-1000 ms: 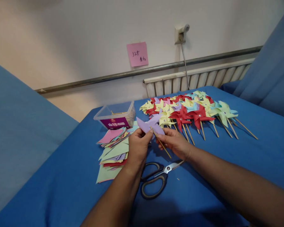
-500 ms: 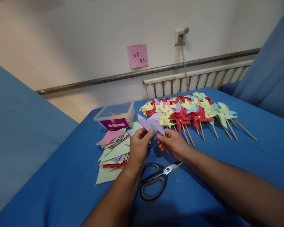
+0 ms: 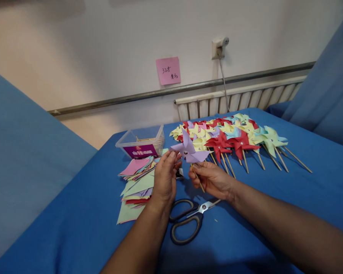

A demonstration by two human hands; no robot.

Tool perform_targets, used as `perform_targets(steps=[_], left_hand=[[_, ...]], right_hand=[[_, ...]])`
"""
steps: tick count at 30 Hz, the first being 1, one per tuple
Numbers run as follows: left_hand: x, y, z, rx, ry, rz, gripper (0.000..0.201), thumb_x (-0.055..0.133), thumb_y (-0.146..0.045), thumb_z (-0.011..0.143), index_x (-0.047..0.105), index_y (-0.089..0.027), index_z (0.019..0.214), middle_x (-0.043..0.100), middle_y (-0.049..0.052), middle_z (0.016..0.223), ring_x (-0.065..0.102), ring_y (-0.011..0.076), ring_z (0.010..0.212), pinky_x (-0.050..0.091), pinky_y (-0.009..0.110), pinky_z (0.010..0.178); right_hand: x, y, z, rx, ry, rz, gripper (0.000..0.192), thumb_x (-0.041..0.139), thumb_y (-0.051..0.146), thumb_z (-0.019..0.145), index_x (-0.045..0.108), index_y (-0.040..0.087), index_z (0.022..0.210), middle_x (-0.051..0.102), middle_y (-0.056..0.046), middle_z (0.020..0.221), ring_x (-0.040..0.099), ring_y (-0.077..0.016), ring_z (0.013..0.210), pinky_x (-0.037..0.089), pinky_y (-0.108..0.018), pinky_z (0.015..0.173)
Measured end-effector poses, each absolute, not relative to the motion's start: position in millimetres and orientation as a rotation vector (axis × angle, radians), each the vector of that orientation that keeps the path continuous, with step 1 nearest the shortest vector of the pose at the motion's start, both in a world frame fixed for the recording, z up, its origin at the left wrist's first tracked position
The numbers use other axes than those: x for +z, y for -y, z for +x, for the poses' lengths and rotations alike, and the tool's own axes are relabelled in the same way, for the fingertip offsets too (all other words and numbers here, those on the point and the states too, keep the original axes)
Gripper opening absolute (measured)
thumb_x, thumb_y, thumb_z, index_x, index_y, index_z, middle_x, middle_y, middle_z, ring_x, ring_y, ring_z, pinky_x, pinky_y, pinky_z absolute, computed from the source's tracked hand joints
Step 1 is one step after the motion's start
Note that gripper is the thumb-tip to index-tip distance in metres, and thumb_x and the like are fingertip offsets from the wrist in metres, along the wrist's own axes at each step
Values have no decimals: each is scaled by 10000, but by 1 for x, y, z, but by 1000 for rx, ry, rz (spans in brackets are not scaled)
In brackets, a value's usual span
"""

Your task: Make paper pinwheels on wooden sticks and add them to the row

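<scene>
My right hand (image 3: 211, 177) pinches the wooden stick of a purple paper pinwheel (image 3: 190, 151), whose blades face me with a pin at the centre. At the pinwheel's left edge is my left hand (image 3: 166, 175), its fingers loosely apart; whether they touch the blade I cannot tell. Below both hands lie dark-handled scissors (image 3: 198, 213), blades pointing right. Paper stacks in several colours (image 3: 137, 182) are left of my left hand. Behind my right hand, finished pinwheels (image 3: 241, 144) in red, yellow, green, blue and purple lie with their sticks towards me.
A clear plastic box (image 3: 141, 140) with a purple label and sticks inside stands behind the paper. Blue cloth (image 3: 82, 220) covers the table. Along the wall run a metal rail (image 3: 137, 97) and a radiator (image 3: 246, 99). Blue curtains (image 3: 25, 152) hang at both sides.
The purple pinwheel has turned from its back to its front. My left hand has loosened from its centre and moved to its left edge; my right hand keeps the stick.
</scene>
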State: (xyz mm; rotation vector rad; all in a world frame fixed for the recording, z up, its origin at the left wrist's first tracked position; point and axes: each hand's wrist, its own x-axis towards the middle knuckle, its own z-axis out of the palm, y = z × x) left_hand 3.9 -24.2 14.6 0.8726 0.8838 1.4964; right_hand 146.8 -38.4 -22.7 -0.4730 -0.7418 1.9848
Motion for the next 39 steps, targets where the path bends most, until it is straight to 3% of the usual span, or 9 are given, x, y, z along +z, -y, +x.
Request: perform_targets(steps=[3,11,26,32,39], left_hand=[[17,27,6,1451,-812,899,273,786,-327,705,706,-195,929,716,24,946,649,138,863,468,252,793],[16,25,10,1487,-856,904,356,858,-278,589,716,-163,894,741,44,913,666,172,829,485,303,819],[17,27,3,1447,-958,1005,309,828,-279,656,739,-139,916,735,57,865,653,167,772,505,301,779],[19,23,1,1441,-968,883,398,864,-278,583,733,-115,922,739,69,881,658,175,741,519,297,727],[14,25,6,1366,-984,937,357,840,-276,622,726,-127,926,736,49,850,652,158,710,520,291,738]], right_hand=[[-19,42,147,2070,701,-433,241,810,334,744,654,156,791,592,29,674,509,-53,541,435,-187,546],[-25,43,143,2186,698,-370,229,769,336,797,626,159,816,542,42,635,485,-51,518,408,-182,522],[-26,43,141,2085,885,-596,338,816,408,712,667,151,873,715,-34,783,681,-127,659,513,-253,648],[-32,28,148,1518,839,-828,326,787,455,709,690,174,844,708,-30,789,646,-130,683,472,-252,619],[-17,32,159,907,1198,-905,322,565,438,905,716,223,1091,710,-81,1129,642,-218,1033,478,-398,934]])
